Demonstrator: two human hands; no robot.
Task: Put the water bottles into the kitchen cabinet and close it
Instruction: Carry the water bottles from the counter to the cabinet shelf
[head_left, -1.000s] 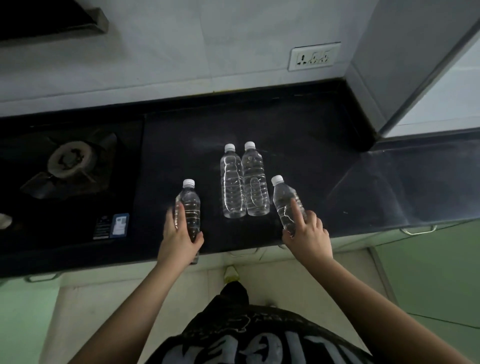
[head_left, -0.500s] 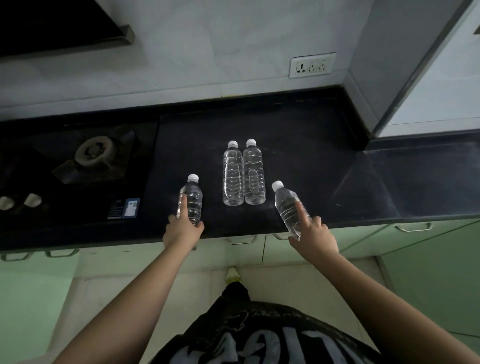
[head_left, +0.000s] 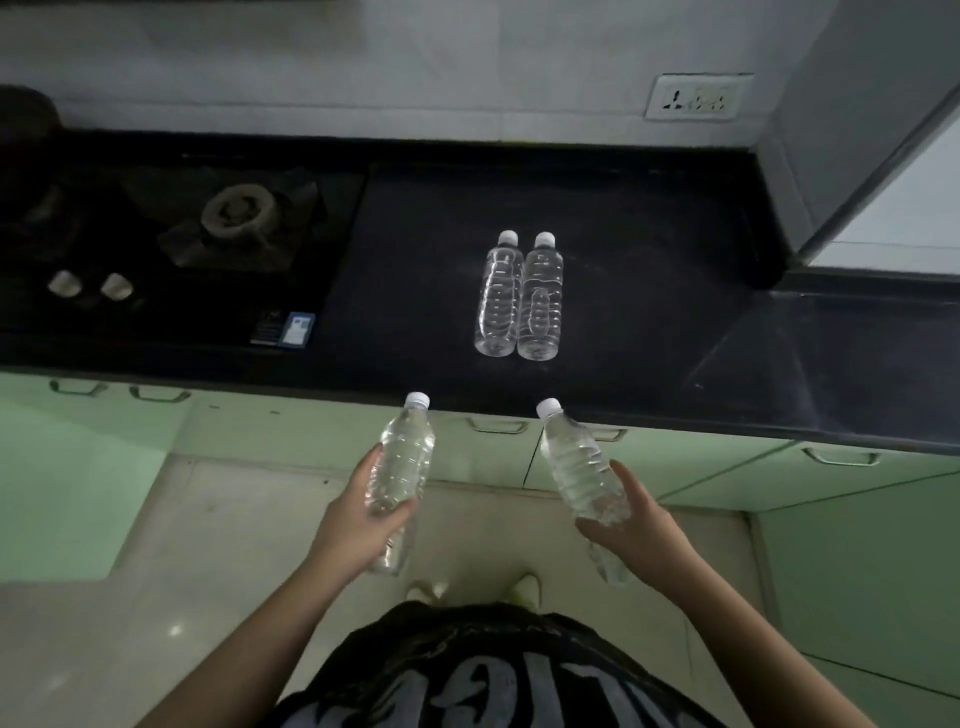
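My left hand (head_left: 358, 525) grips a clear water bottle (head_left: 402, 462) with a white cap, held off the counter above the floor. My right hand (head_left: 631, 530) grips a second clear bottle (head_left: 579, 467), tilted with its cap toward the counter edge. Two more water bottles (head_left: 498, 296) (head_left: 541, 299) stand side by side, touching, on the black countertop (head_left: 649, 312). Pale green lower cabinet doors (head_left: 613, 462) with metal handles run under the counter, all shut.
A gas stove (head_left: 239, 218) with knobs (head_left: 88, 285) sits at the left of the counter. A wall socket (head_left: 698, 97) is at the back right. A grey wall corner (head_left: 852, 114) juts in at the right. Light floor lies below me.
Both hands have lifted their bottles off the counter and drawn them back toward me, over the floor. My view has pulled back from the counter.
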